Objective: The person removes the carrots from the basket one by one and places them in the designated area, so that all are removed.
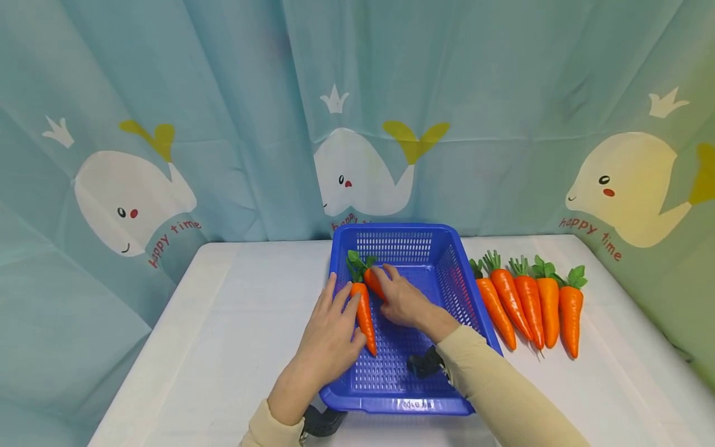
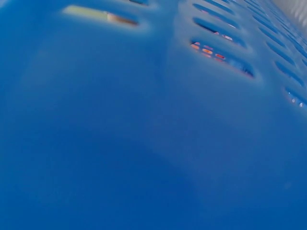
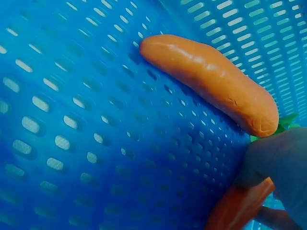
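A blue perforated plastic basket (image 1: 410, 403) stands on the table with two orange carrots inside, both near its left wall. One carrot (image 1: 365, 320) lies lengthwise, leafy top toward the back; it looks whole in the right wrist view. My right hand (image 1: 406, 303) reaches into the basket and grips the second carrot (image 1: 372, 282), whose lower part the fingers hide. Over the basket's left rim rests my left hand (image 1: 329, 338), fingers extended and spread beside the first carrot; whether they touch it I cannot tell. The left wrist view is filled by the blurred basket wall (image 2: 144, 134).
Several carrots (image 1: 525, 304) with green tops lie in a row on the white table (image 1: 251, 298), right of the basket. A pale blue curtain (image 1: 251, 124) with whale prints hangs behind the table and along its sides.
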`<state>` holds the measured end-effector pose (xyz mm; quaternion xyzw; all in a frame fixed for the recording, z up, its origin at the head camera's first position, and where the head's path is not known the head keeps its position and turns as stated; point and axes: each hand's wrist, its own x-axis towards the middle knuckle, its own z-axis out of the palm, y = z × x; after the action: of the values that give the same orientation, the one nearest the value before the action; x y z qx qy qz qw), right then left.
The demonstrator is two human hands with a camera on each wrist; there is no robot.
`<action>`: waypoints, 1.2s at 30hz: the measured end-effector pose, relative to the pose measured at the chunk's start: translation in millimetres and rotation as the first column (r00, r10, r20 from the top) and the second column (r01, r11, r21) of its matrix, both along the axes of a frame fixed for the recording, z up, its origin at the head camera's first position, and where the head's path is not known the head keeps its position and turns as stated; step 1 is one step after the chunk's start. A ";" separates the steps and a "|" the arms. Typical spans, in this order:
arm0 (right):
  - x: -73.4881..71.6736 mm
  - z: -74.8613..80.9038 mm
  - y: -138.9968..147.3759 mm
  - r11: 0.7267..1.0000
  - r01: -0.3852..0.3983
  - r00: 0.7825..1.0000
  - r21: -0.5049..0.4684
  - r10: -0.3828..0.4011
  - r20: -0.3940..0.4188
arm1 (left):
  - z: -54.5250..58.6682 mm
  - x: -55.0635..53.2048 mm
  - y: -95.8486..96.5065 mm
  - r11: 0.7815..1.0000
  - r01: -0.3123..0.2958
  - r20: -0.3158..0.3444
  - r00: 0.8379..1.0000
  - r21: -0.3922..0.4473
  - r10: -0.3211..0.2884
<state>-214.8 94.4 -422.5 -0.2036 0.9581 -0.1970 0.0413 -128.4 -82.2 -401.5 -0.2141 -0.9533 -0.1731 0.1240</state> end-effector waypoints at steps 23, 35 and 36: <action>2.1 1.5 -0.2 0.998 0.035 0.995 0.060 -0.029 -0.097 | -0.7 1.3 -0.6 1.000 -0.019 0.022 1.000 0.001 0.019; 2.9 3.1 2.0 0.998 0.014 0.995 0.056 -0.008 -0.104 | 1.0 1.9 0.5 1.000 -0.020 0.027 0.999 -0.022 0.021; 3.3 3.5 1.9 0.998 0.011 0.995 0.054 -0.005 -0.099 | 1.1 1.9 0.5 1.000 -0.020 0.027 0.999 -0.023 0.021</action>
<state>-211.5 96.3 -419.0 -0.2081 0.9649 -0.1605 -0.0015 -126.6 -81.7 -400.3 -0.2032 -0.9590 -0.1640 0.1103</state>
